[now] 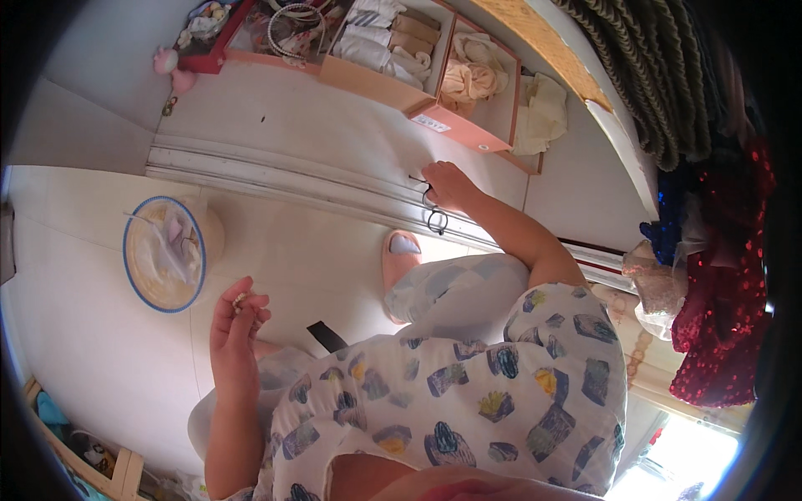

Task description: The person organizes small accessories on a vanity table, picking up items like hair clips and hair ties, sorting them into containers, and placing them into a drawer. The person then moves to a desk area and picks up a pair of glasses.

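Note:
My right hand [448,185] is at the right, over the cabinet floor's front edge. Thin dark loops, seemingly hair ties [438,221], dangle from its closed fingers. Raised at the lower left, my left hand [237,325] pinches a small string of pale beads [240,302]; the fingers hide most of it. Beyond that hand stands a waste bin [165,253] with a blue rim. Inside the bin lie crumpled white tissue or plastic and other litter. Past my right hand, a pink cardboard box [479,139] holds folded peach and cream cloth.
An adjoining box [376,81] holds rolled white and brown clothes. A pearl headband [270,28] lies among accessories in another box. A pink toy figure [182,80] sits by the cabinet wall. Red sequined fabric [720,313] hangs at the right. A dark strip [326,337] lies on the floor.

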{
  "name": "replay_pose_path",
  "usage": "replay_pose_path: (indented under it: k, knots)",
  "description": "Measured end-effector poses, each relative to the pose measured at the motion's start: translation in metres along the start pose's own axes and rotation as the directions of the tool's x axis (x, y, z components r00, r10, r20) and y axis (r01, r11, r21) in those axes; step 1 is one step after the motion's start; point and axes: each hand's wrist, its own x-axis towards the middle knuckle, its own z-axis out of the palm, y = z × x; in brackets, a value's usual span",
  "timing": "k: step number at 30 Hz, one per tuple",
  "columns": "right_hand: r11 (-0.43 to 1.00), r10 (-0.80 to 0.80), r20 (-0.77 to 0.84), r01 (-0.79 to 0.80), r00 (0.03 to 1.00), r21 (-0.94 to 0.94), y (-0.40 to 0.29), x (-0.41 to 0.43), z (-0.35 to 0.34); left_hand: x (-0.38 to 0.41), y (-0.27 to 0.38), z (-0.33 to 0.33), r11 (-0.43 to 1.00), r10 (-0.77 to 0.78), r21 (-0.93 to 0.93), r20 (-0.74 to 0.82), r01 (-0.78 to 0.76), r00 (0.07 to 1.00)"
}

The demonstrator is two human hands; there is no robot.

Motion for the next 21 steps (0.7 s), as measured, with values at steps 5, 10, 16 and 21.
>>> replay_pose_path:
  k: [5,10,16,21]
  knots:
    - [0.771,0.231,-0.152,-0.085,0.961,0.631,-0.013,0.009,-0.018,-0.005,0.004,0.008,0.998,-0.061,0.003,-0.094,0.061,0.994]
    - [0.916,0.235,-0.57,0.017,0.787,0.401,0.041,0.043,-0.123,-0.008,0.001,0.006,0.999,-0.039,-0.025,-0.171,0.036,0.985]
    - [0.946,0.321,-0.73,-0.236,0.603,0.22,0.162,0.13,-0.157,-0.005,-0.004,-0.005,0.999,-0.043,-0.041,-0.232,0.035,0.972]
    - [0.827,0.547,-0.535,-0.515,0.644,0.224,0.183,0.181,-0.136,-0.013,-0.006,0.002,0.998,-0.051,-0.054,-0.31,0.036,0.949]
